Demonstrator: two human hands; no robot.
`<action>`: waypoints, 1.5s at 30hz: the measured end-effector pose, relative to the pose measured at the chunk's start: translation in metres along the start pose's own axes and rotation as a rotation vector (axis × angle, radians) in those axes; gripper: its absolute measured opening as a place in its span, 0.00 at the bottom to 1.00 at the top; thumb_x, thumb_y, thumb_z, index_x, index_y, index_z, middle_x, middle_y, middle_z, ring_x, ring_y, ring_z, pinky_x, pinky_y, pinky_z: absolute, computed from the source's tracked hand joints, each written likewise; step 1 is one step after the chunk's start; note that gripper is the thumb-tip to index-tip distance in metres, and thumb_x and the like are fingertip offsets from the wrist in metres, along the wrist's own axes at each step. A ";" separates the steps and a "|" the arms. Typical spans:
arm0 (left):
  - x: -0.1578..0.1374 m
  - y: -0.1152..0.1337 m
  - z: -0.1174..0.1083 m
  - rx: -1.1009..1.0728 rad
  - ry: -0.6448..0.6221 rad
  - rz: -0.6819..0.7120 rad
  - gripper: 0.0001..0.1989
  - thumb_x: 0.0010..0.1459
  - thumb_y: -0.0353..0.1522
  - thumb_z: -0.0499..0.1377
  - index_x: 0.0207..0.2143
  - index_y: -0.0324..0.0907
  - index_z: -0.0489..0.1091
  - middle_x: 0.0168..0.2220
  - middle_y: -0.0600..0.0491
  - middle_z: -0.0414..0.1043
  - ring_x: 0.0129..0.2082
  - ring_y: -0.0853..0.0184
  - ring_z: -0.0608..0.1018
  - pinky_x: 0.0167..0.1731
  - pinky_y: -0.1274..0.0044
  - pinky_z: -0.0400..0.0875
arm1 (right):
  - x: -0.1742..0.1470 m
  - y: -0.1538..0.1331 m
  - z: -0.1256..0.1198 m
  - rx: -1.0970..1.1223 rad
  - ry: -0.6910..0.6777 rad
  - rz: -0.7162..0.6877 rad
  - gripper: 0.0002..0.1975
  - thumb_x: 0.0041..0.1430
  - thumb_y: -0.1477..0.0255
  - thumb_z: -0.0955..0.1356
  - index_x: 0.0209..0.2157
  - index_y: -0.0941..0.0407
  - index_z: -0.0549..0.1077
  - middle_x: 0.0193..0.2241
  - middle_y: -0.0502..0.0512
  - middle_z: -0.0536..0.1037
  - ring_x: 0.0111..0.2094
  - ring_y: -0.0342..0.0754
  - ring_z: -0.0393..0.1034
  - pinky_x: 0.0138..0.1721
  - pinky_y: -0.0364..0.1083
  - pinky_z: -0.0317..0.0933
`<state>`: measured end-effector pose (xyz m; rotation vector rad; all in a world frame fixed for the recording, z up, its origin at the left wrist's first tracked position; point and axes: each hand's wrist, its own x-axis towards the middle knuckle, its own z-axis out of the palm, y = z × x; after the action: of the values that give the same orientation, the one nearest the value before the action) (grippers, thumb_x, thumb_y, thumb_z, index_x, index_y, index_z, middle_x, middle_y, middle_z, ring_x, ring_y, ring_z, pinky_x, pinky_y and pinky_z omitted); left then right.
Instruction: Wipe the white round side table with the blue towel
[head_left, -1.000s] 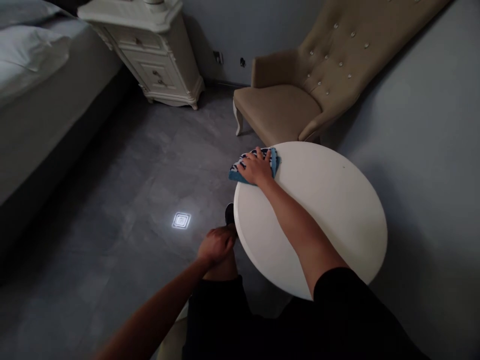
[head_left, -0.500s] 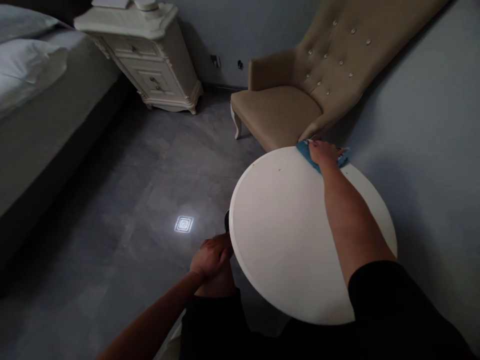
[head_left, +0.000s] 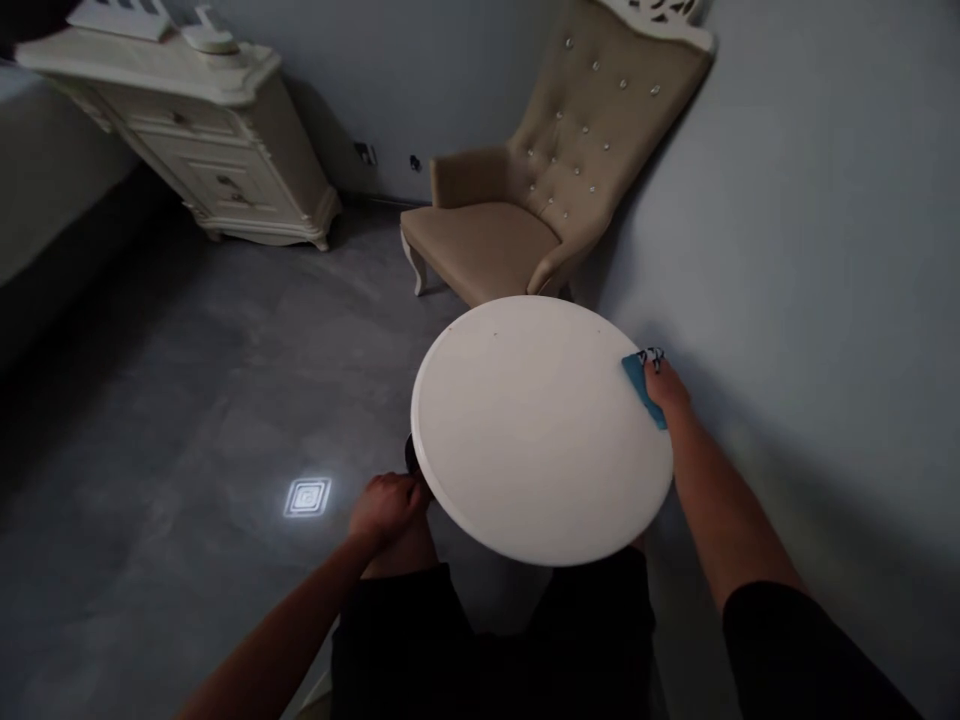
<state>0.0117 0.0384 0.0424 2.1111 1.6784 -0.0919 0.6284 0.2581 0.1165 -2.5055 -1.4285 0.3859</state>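
A round white table (head_left: 540,440) stands before my knees, with a few small dark specks near its far edge. At the table's right rim my right hand (head_left: 667,388) is closed on a blue cloth (head_left: 643,390), which has a black-and-white patterned part at its top. The cloth lies against the tabletop's edge. My left hand (head_left: 386,505) rests on my left knee, left of the table and apart from it. Its fingers look curled, and I cannot make out anything in them.
A tan tufted armchair (head_left: 480,245) stands just behind the table. The grey wall (head_left: 825,250) runs close along the right. At the back left are a white nightstand (head_left: 262,170) and a bed (head_left: 60,170). A lit square pattern (head_left: 307,497) shows on the grey floor.
My right hand has slid the cloth from the table's far edge round to its right rim. The view has turned right. My left hand stays on the knee.
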 end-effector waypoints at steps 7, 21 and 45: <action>-0.001 0.013 0.001 0.034 0.004 0.011 0.28 0.75 0.42 0.47 0.40 0.45 0.88 0.45 0.40 0.89 0.47 0.49 0.87 0.51 0.63 0.75 | -0.117 0.078 0.017 0.118 0.151 -0.097 0.50 0.76 0.41 0.52 0.78 0.68 0.59 0.77 0.83 0.61 0.79 0.70 0.55 0.77 0.66 0.53; 0.006 0.037 0.013 0.098 -0.031 0.025 0.29 0.76 0.45 0.51 0.47 0.39 0.89 0.48 0.34 0.87 0.51 0.46 0.87 0.56 0.61 0.76 | -0.402 0.060 0.094 -0.147 0.288 -0.600 0.34 0.79 0.61 0.61 0.81 0.49 0.61 0.82 0.64 0.58 0.84 0.79 0.29 0.73 0.89 0.35; -0.027 -0.021 0.017 -0.099 0.038 -0.046 0.19 0.72 0.34 0.54 0.46 0.44 0.87 0.46 0.41 0.88 0.51 0.51 0.86 0.58 0.63 0.74 | -0.302 -0.340 0.154 -0.009 -0.258 -1.273 0.20 0.75 0.58 0.71 0.60 0.53 0.84 0.72 0.60 0.76 0.82 0.71 0.44 0.79 0.79 0.20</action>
<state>-0.0113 0.0108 0.0299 2.0141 1.7173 0.0178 0.1553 0.1768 0.1169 -1.1090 -2.6765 0.4031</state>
